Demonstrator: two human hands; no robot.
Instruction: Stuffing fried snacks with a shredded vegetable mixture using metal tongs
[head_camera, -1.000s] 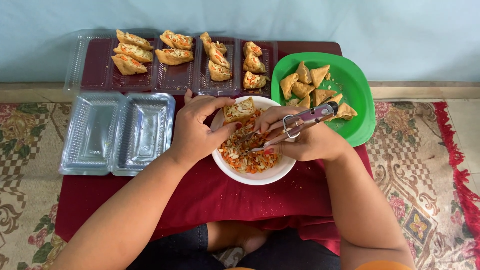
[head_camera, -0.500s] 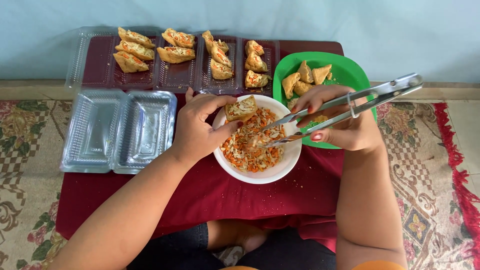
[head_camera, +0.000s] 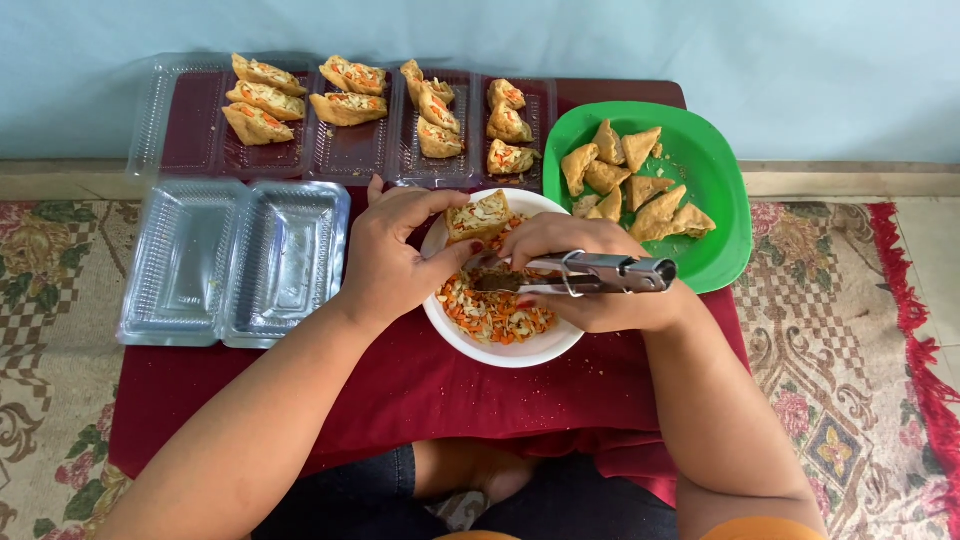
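Note:
My left hand (head_camera: 395, 255) holds a fried tofu piece (head_camera: 478, 217), slit open and stuffed with shredded filling, over the white bowl (head_camera: 510, 352). Orange and pale shredded vegetable filling (head_camera: 492, 308) lies in the bowl. My right hand (head_camera: 590, 275) grips metal tongs (head_camera: 580, 273), which lie level across the bowl with their tips at the filling, close to the tofu. A green plate (head_camera: 715, 215) to the right holds several plain fried tofu pieces (head_camera: 630, 180).
Clear plastic trays (head_camera: 350, 150) at the back hold several stuffed tofu pieces (head_camera: 345, 95). An open empty plastic container (head_camera: 235, 262) sits at the left. Everything rests on a low table with a dark red cloth (head_camera: 400, 390), on a patterned rug (head_camera: 60, 300), against a pale wall.
My right hand swung the tongs from pointing up and to the right down to level over the bowl, tips in the filling. My left hand kept the tofu over the bowl.

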